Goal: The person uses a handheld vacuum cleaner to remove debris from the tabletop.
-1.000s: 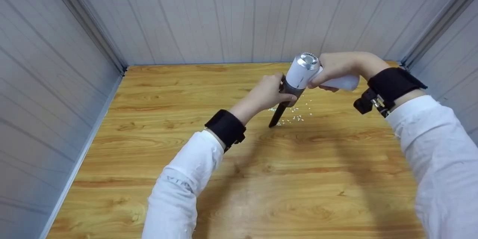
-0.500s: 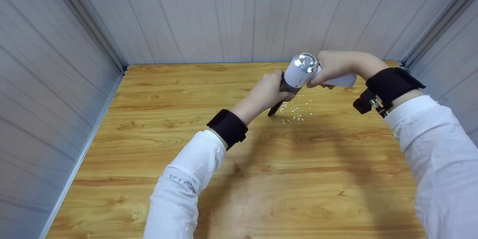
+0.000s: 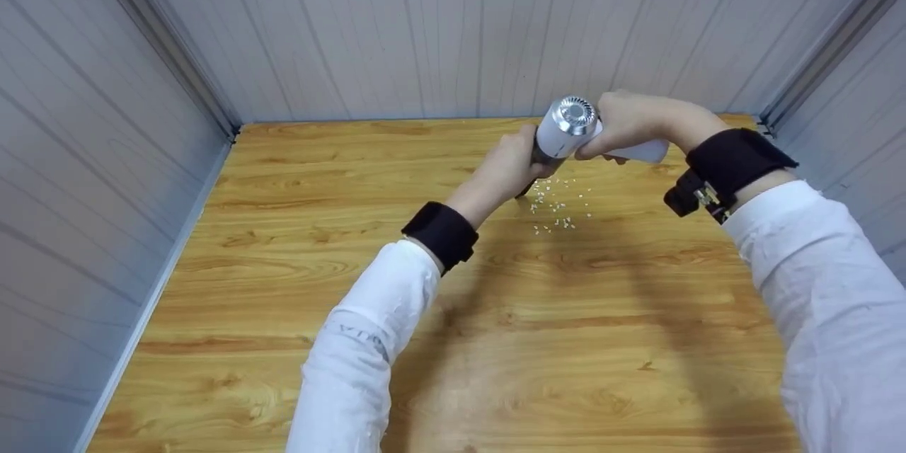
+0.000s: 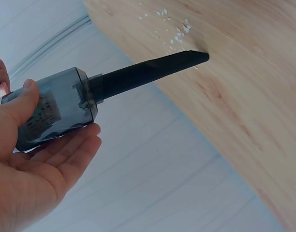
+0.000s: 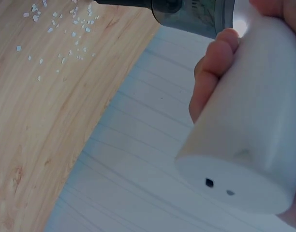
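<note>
While my right hand (image 3: 626, 126) wraps its grip around the white handle (image 3: 640, 151) of the handheld vacuum (image 3: 564, 131), my left hand (image 3: 506, 171) cups the smoky dust chamber (image 4: 53, 113), thumb on top and fingers curled underneath. I hold the vacuum over the far right part of the wooden desk (image 3: 283, 241). Its black nozzle (image 4: 153, 72) slants down, with its tip at the edge of the white crumbs (image 3: 555, 209) scattered there, just right of my left hand.
</note>
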